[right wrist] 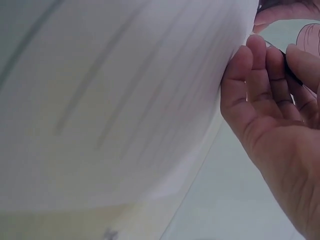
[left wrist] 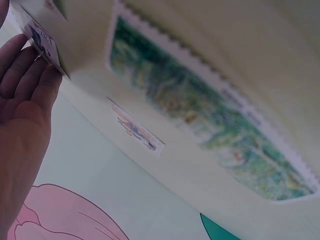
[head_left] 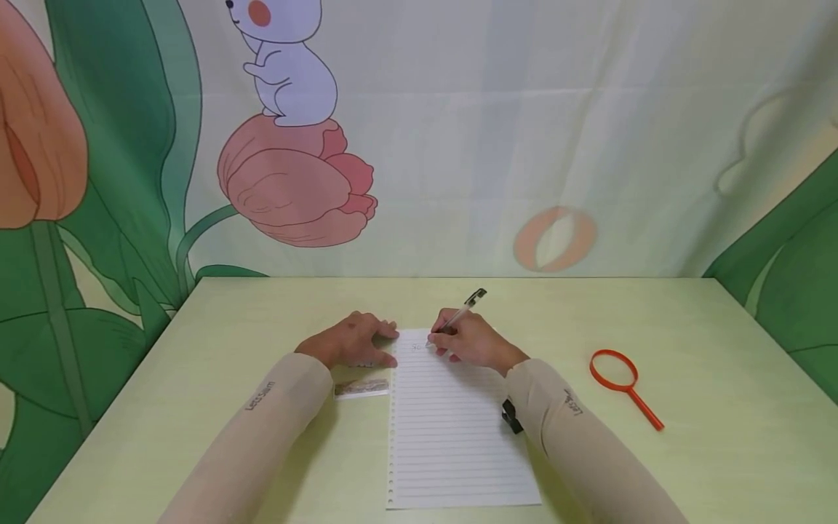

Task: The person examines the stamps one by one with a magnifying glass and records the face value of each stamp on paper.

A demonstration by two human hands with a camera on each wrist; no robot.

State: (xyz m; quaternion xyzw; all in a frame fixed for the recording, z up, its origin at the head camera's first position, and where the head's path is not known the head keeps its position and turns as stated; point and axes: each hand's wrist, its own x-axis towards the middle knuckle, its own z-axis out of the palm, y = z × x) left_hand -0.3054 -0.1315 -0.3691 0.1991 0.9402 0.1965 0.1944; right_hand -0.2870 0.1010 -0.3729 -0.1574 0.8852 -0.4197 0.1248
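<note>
Right hand (head_left: pixel 476 341) pinches pen (head_left: pixel 465 308); left hand (head_left: pixel 353 340) touches paper (head_left: pixel 455 437).

Pale yellow-green table (head_left: pixel 713 327) under left grip (head_left: pixel 353 340) and right grip (head_left: pixel 476 340). Whitish cloth backdrop (head_left: pixel 432 160) beyond both, soft folds. Printed white animal (head_left: pixel 297 84) on pink tulip (head_left: pixel 288 182) beyond left grip; orange tulip (head_left: pixel 42 138), green leaves (head_left: pixel 121 131) farther left. Faint orange ring (head_left: pixel 526 241) beyond right grip.

my right hand (right wrist: pixel 277 131) pinches a dark pen (right wrist: pixel 294 74), mostly hidden by my fingers. a lined sheet of paper (right wrist: pixel 125 90) fills the left, blurred up close, lying on the pale yellow desk (right wrist: pixel 50 225). part of my left hand (right wrist: pixel 290 12) shows at the top right corner. behind is a pale backdrop (right wrist: pixel 220 195).
</note>
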